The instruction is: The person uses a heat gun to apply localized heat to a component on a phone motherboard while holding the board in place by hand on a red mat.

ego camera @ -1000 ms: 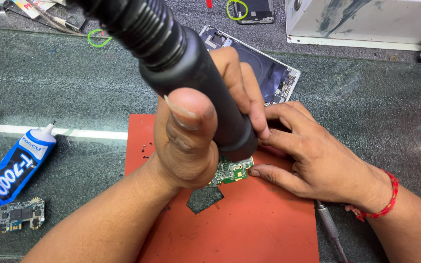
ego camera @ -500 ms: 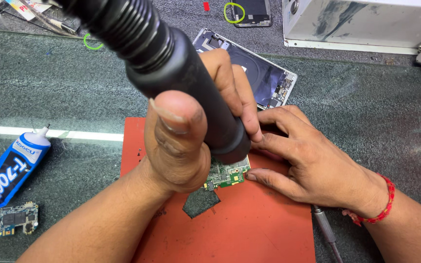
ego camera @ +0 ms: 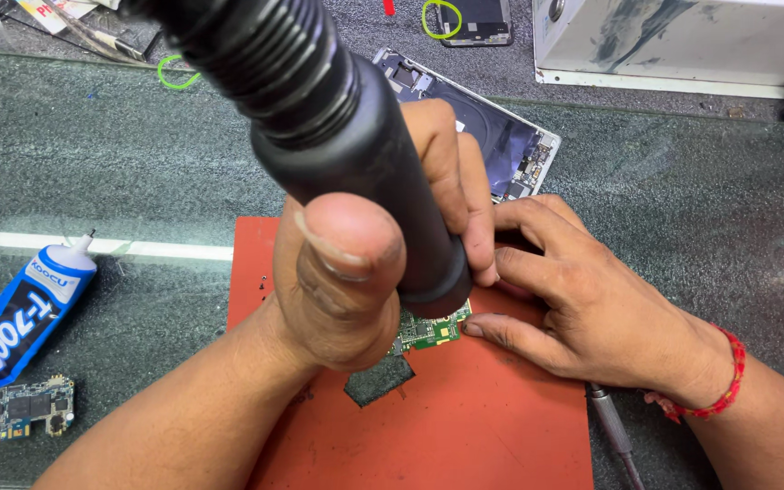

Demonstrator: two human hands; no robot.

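My left hand [ego camera: 356,281] grips a thick black hot-air handle [ego camera: 347,136] with a ribbed hose, its tip pointed down at a small green circuit board [ego camera: 433,328]. The board lies on an orange work mat [ego camera: 483,426]. My right hand [ego camera: 583,299] rests flat on the mat, fingertips pressing the board's right edge; a red thread band circles that wrist. A dark shield piece [ego camera: 378,381] lies on the mat just below my left hand. The handle's nozzle is hidden behind my fingers.
A blue and white glue tube [ego camera: 20,313] and a second small circuit board [ego camera: 20,406] lie at the left. An opened phone body [ego camera: 510,150] sits behind my hands. A white metal box [ego camera: 682,41] stands at the back right. A screwdriver [ego camera: 614,436] lies under my right wrist.
The view has shifted slightly, so the handle and my hands appear a little lower and left. Both hands keep their hold over the board.
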